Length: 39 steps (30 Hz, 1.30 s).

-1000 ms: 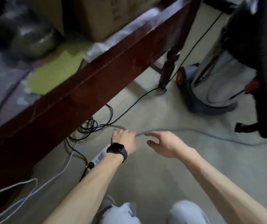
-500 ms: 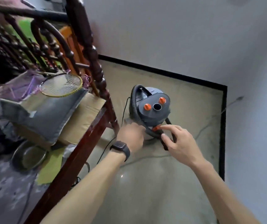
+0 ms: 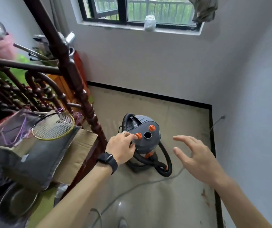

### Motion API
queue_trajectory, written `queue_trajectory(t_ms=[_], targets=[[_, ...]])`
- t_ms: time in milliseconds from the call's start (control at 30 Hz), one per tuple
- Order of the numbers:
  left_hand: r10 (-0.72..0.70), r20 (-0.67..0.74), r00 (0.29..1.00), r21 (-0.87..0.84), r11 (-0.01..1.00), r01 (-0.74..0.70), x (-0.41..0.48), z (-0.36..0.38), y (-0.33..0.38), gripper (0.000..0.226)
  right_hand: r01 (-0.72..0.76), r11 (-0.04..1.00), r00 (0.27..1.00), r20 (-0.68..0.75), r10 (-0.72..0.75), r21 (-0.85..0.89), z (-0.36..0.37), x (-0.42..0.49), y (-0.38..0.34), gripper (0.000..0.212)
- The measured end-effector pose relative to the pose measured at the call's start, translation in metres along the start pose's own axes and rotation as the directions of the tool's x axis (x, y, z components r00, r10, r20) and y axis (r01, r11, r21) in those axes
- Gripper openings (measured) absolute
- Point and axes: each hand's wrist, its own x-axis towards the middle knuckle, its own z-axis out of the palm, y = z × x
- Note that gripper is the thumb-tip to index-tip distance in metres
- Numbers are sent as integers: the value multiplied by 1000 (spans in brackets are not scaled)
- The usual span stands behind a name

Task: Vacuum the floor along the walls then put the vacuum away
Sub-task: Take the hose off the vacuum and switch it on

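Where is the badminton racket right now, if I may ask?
Head view, left side: the badminton racket lies atop the piled clutter, just left of the wooden post and the vacuum.

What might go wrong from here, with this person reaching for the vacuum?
1. The grey cord trails across the floor toward the person; stepping forward may snag it.
2. The black hose lies looped loosely around the vacuum, so lifting it may drag the hose against the wooden post.
3. The left hand only touches the orange knob and the right hand holds nothing: no firm grip yet.
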Motion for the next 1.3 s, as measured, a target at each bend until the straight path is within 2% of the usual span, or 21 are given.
queue_trajectory(t_ms=[233,500,633,733,833,900,1000,1100,1167,1233,1300], targets=[[24,132,991,-22,1000,-21,63,5,-44,29,-118,993,993,14,119,-29,26,61,5,39],[-122,322,939,-33,990,140,140,72,-76,32,-236,970,961,133,243,-61,77,152,69,47],[-278,452,847,-18,947,320,175,120,-89,41,-283,955,916,273,295,-84,123,221,122,60],[-461,534,709,-83,806,586,204,150,-98,54,-234,959,857,433,280,-157,164,280,157,70],[-621,590,517,-141,551,822,225,180,-104,69,-156,947,772,563,295,-282,202,328,186,78],[-682,612,400,-139,405,904,233,205,-110,78,-74,928,729,615,300,-364,226,355,203,84],[-727,630,273,-151,230,961,245,239,-121,89,19,904,700,651,294,-428,258,392,222,91],[-741,651,165,-137,99,986,252,268,-138,98,124,884,658,705,266,-450,287,408,245,91],[-717,687,115,-140,25,990,253,286,-149,103,195,866,650,721,238,-461,298,404,259,99],[-692,720,59,-135,-55,989,252,301,-157,99,218,860,666,715,214,-461,303,400,268,107],[-695,718,21,-134,-109,985,251,311,-165,80,237,865,673,717,182,-442,305,403,271,110]])
